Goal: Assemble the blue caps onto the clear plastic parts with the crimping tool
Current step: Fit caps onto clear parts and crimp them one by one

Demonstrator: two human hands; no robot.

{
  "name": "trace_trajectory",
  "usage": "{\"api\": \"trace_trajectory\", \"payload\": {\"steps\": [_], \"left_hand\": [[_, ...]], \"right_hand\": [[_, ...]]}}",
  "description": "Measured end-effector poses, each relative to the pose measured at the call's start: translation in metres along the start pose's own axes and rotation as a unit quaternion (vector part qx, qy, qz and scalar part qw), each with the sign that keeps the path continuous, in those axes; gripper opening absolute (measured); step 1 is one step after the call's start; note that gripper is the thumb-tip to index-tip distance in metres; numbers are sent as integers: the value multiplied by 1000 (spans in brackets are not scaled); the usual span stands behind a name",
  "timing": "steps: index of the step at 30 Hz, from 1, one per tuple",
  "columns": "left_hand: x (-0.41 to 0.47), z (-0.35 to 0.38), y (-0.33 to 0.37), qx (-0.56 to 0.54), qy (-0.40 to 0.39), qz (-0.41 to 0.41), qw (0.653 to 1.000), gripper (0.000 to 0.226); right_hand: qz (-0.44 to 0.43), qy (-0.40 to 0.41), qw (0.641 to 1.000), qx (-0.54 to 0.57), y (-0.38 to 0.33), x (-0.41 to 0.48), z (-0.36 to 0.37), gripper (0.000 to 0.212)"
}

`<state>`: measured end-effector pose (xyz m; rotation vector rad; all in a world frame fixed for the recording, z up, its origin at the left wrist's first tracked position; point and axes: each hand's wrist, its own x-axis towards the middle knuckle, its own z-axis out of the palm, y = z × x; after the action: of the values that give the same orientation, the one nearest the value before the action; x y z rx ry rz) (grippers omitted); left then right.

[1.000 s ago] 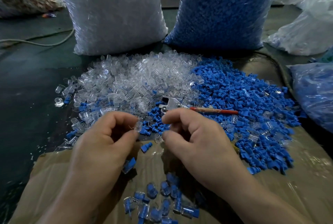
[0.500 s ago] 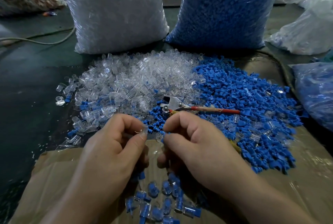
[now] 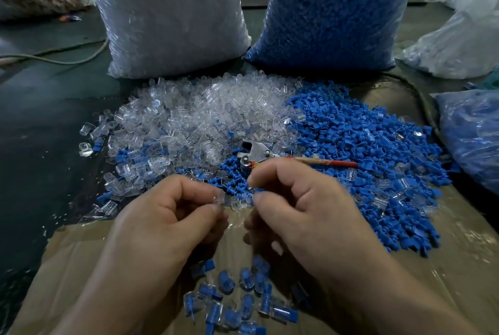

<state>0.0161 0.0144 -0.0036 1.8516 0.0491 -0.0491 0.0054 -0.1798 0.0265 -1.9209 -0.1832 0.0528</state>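
Note:
My left hand [image 3: 172,216] pinches a small clear plastic part [image 3: 219,199] between thumb and forefinger. My right hand [image 3: 299,208] is curled just to its right, thumb and forefinger pinched together; what they hold is hidden. A heap of clear plastic parts [image 3: 199,118] lies beyond my hands, with a heap of blue caps [image 3: 372,156] to its right. The crimping tool [image 3: 259,155], metal head and red handle, lies where the two heaps meet, just past my right fingers. Several assembled pieces [image 3: 237,299] lie on the cardboard [image 3: 453,267] below my hands.
A tall bag of clear parts [image 3: 172,13] and a tall bag of blue caps [image 3: 332,11] stand behind the heaps. More plastic bags [image 3: 469,143] sit at the right. A cable [image 3: 54,56] runs over the dark floor at the left.
Both hands have drawn slightly apart and the clear part now shows at my left fingertips. The tool and the heaps have not moved.

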Motion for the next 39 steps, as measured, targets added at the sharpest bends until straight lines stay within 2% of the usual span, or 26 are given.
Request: {"api": "trace_trajectory", "payload": {"steps": [3,5,12,17,22,27,31,35,39], "left_hand": [[-1,0,2,-61,-7,-8,998,39],[-3,4,5,-67,-25,-3,997,39],[-9,11,8,-17,-30,63,997,32],[-10,11,8,-10,-43,76,996,27],[-10,10,8,-2,-40,73,997,23],[-11,12,8,31,-5,85,996,20],[-13,13,10,101,7,147,984,20],[-13,14,15,167,13,210,963,20],[-12,13,11,133,46,168,976,13]], "right_hand": [[29,-1,997,77,-2,-1,-5,20],[14,-19,997,77,-3,-2,-3,20],[-64,-19,994,-84,-2,-2,4,12],[-128,-6,974,-189,-3,1,7,10],[-134,-16,971,-197,-2,0,6,16],[-133,-25,965,-224,-3,-1,6,21],[-114,-28,968,-222,-4,-1,6,17],[-94,15,976,-196,-3,-1,5,20],[-99,27,976,-193,-3,-2,5,26]]}}
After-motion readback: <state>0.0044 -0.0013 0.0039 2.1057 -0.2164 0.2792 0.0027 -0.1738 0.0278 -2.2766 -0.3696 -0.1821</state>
